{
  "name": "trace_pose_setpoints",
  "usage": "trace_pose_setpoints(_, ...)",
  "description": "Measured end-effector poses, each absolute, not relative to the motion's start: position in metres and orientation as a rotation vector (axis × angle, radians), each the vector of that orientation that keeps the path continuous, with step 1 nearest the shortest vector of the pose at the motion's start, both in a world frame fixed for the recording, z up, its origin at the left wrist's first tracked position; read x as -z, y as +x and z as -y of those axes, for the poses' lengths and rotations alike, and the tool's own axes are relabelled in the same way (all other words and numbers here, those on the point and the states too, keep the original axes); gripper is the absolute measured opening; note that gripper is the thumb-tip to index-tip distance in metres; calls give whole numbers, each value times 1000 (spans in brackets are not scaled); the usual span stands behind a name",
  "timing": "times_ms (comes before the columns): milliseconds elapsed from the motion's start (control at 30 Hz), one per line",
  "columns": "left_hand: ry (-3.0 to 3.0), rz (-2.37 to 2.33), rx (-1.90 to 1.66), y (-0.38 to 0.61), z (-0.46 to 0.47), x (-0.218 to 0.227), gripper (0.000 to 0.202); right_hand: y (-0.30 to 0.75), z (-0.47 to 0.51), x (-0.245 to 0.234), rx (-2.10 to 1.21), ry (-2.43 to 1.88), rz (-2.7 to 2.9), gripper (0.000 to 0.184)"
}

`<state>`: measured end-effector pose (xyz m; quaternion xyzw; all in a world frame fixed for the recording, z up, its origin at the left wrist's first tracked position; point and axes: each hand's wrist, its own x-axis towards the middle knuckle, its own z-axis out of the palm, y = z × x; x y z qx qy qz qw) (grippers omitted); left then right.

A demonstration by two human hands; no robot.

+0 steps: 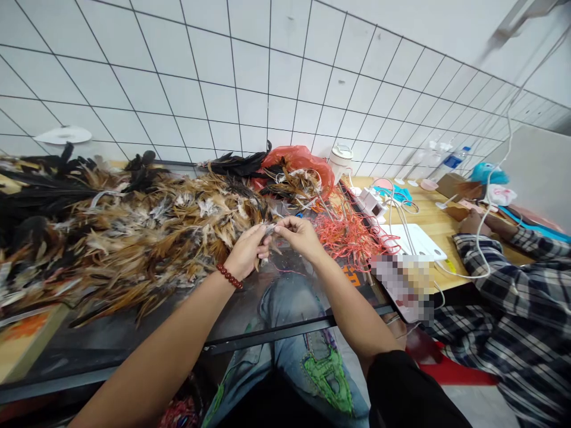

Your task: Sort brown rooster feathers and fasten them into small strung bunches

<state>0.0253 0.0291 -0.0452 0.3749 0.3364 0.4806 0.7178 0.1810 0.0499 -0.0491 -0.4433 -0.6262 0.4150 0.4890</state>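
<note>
My left hand point(248, 248) and my right hand point(300, 233) meet over a glass tabletop point(134, 339), both pinched on a small grey feather point(269, 228) held between their fingertips. A red bead bracelet point(229, 277) is on my left wrist. A big heap of brown, black and white feathers point(134, 232) lies just left of my hands. A tangle of red string point(352, 233) lies just right of them.
A red plastic bag point(301, 160) with black feathers sits behind. A white cup point(340, 160), white cables and a white board point(414, 241) are on the wooden table at right. A person in a plaid sleeve point(513, 279) sits at the right. The tiled wall is close behind.
</note>
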Motion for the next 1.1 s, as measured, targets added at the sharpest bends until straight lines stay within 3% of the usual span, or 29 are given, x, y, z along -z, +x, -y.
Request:
trace_pose_setpoints(233, 1083, -907, -1052, 30, -29, 54, 45, 181, -50, 49, -1057, -1046, 1512, 21)
trace_pose_setpoints(700, 1112, -797, -978, 27, -26, 51, 52, 181, -43, 37, -1474, -911, 1228, 38)
trace_pose_setpoints(1100, 949, -650, -828, 23, -23, 40, 38, 187, -40, 30, -1458, -760, 1444, 32)
